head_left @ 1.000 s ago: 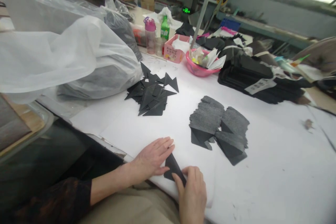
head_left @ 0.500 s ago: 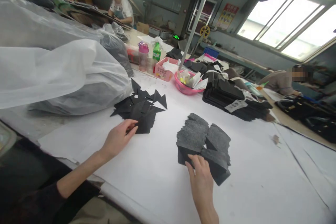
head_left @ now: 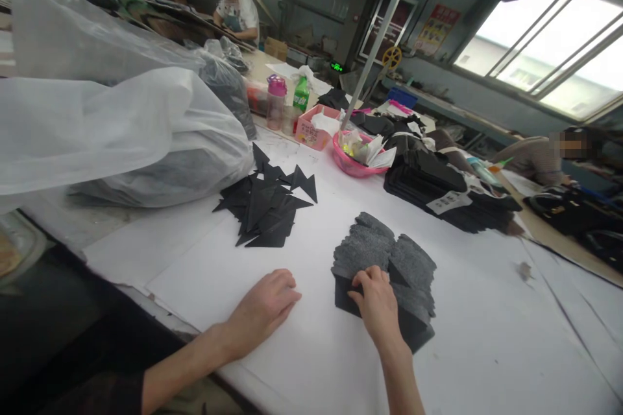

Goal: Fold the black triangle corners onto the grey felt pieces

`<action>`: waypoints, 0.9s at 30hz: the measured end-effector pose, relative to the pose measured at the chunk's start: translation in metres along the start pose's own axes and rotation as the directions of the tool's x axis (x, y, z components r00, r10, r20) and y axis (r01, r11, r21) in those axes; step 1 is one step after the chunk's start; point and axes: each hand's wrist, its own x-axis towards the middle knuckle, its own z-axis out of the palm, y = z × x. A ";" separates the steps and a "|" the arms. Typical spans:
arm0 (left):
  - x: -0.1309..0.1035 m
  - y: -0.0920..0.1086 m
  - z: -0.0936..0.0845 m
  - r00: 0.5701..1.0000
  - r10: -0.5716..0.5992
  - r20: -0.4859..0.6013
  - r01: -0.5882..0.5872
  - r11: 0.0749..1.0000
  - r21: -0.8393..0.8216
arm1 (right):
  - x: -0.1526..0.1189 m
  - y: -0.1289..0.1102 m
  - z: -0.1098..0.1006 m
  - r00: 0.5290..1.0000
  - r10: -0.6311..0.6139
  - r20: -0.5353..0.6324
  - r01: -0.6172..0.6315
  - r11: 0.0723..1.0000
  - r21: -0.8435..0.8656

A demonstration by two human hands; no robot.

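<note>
Left hand (head_left: 270, 301) has shifted down and right, off the black pile (head_left: 267, 211), to the white table (head_left: 487, 318), lower centre of frame; fingers partly curled, cannot tell whether anything is gripped. Right hand (head_left: 377, 301), right of centre, curls thumb and fingers over the grey pieces (head_left: 413, 262); grip unclear. Black pile lies mid-frame, beside the bag (head_left: 195, 155).

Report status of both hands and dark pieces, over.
Right hand at grey pieces. Left hand over table, no piece visible in it. Black pile ahead, bag beside it.
</note>
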 end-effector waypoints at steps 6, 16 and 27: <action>0.030 0.010 0.010 0.986 -0.031 0.162 0.038 0.998 -0.044 | 0.004 -0.001 -0.005 0.999 0.010 0.047 -0.009 1.000 -0.016; 0.086 0.009 0.043 0.984 -0.125 0.126 0.127 0.992 -0.011 | 0.014 0.006 -0.004 0.994 -0.060 0.096 0.061 0.998 -0.004; 0.089 0.003 0.054 0.989 -0.117 0.088 0.116 0.993 0.021 | 0.000 0.005 -0.002 0.998 -0.059 0.030 0.058 0.998 0.038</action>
